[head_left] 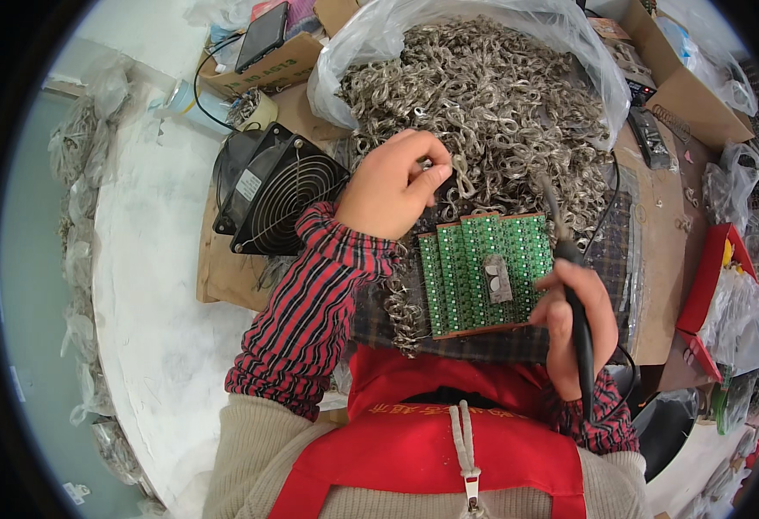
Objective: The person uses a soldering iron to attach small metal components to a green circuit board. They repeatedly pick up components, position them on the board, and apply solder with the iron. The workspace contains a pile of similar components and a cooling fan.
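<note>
My left hand [392, 183] is closed in a pinch at the near left edge of a big heap of small looped wire bundles [492, 104]. What its fingertips hold, if anything, is too small to make out. In my right hand [594, 303] is a soldering iron [582, 346] with a black handle, its metal tip angled up over the right part of the heap. Between the hands lies a stack of green circuit boards [453, 281], fanned out like steps. On top of the boards rests a small grey piece [499, 278] with pale round spots.
A clear plastic bag [332, 91] surrounds the wire heap. Left stands a black fan [284, 190] with a wire grille. A strand of wire bundles [401, 316] lies beside the boards. At right are a red box [712, 285] and a cardboard box [699, 104]. The iron's cord trails rightward.
</note>
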Demonstrator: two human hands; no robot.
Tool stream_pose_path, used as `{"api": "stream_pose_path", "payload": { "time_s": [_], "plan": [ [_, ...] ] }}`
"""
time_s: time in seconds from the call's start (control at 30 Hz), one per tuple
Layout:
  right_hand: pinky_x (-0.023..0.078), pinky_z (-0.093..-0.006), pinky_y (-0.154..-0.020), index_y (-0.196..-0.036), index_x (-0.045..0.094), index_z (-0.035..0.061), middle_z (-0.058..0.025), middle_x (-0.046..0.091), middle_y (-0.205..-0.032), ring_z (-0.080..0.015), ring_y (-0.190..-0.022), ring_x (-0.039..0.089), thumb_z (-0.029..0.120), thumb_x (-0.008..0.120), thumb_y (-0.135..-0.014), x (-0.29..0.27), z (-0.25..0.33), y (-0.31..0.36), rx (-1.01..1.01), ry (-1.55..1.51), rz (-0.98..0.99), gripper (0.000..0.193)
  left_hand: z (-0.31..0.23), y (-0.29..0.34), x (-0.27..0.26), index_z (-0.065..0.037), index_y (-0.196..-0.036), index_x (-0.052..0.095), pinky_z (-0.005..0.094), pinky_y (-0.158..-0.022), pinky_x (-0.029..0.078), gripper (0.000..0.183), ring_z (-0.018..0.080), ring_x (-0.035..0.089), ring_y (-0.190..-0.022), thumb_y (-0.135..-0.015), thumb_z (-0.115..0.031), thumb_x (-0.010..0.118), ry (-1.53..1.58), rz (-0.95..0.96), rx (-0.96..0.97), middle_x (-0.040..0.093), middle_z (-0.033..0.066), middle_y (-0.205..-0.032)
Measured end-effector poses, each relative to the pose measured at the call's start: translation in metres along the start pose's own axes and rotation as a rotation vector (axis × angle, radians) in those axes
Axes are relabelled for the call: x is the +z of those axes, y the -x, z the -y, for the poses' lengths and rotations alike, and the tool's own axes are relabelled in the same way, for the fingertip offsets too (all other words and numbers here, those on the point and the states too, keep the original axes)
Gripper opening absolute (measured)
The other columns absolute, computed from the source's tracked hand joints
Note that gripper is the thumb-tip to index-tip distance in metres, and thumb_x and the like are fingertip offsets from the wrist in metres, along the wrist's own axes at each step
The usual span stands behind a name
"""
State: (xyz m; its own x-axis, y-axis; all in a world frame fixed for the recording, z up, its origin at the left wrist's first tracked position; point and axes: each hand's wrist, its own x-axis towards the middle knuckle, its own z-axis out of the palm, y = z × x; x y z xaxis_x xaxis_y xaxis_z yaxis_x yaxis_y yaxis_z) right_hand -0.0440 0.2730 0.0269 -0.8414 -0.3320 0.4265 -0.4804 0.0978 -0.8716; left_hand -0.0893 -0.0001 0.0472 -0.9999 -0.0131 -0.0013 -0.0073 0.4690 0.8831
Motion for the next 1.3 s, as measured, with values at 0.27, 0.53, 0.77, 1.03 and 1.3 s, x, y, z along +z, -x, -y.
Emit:
{"api": "stream_pose_path", "payload": {
  "time_s": [0.27,0.53,0.77,1.03,1.3],
  "plan": [
    [0.056,-0.0295,-0.075,-0.126,0.055,0.0049,-0.0151,0.072,-0.104,-0.0143,-0.088,0.071,0.007,0.072,-0.095,0.033,-0.011,-0.074,0.085,0.013,-0.061,0.035,-0.025,0.005,0.02,-0.003,-0.11,0.059,0.0197,-0.057,0.046,0.009,0.0081,0.064,-0.078,-0.104,-0.009,0.057,0.283,0.095,0.097,0.067,0.0044,-0.097],
    [0.056,-0.0273,-0.08,-0.118,0.053,0.0011,-0.0098,0.071,-0.102,-0.0155,-0.091,0.071,-0.006,0.065,-0.096,0.035,-0.023,-0.081,0.063,-0.231,-0.249,0.026,-0.039,0.001,0.019,0.0,-0.115,0.055,0.0225,-0.055,0.05,0.017,0.0133,0.067,-0.076,-0.106,-0.014,0.055,0.516,-0.145,0.022,0.068,0.0109,-0.095],
    [0.057,-0.0284,-0.085,-0.118,0.052,0.0008,-0.0134,0.072,-0.105,-0.016,-0.094,0.071,-0.005,0.068,-0.095,0.033,-0.028,-0.078,-0.051,-0.111,-0.266,0.029,-0.028,-0.007,0.048,-0.002,-0.125,0.066,0.0208,-0.05,0.045,0.028,0.008,0.06,-0.056,-0.098,-0.008,0.067,0.415,0.114,-0.057,0.068,0.0034,-0.08],
    [0.057,-0.0291,-0.082,-0.111,0.057,0.0018,-0.0141,0.075,-0.102,-0.0174,-0.09,0.072,-0.007,0.072,-0.091,0.026,-0.036,-0.084,-0.184,0.002,-0.453,0.027,-0.019,-0.012,0.045,0.0,-0.127,0.061,0.023,-0.048,0.044,0.03,0.0073,0.058,-0.056,-0.098,-0.008,0.066,0.019,-0.087,0.141,0.066,0.0015,-0.082],
    [0.057,-0.0321,-0.073,-0.104,0.065,0.0033,-0.0135,0.077,-0.098,-0.0264,-0.079,0.071,-0.004,0.078,-0.082,0.029,-0.022,-0.077,-0.419,0.238,-0.29,0.027,-0.044,0.012,0.04,0.003,-0.114,0.064,0.021,-0.049,0.047,0.02,0.0102,0.062,-0.063,-0.1,-0.011,0.067,0.687,0.059,-0.007,0.069,0.0081,-0.09]
  ]
}}
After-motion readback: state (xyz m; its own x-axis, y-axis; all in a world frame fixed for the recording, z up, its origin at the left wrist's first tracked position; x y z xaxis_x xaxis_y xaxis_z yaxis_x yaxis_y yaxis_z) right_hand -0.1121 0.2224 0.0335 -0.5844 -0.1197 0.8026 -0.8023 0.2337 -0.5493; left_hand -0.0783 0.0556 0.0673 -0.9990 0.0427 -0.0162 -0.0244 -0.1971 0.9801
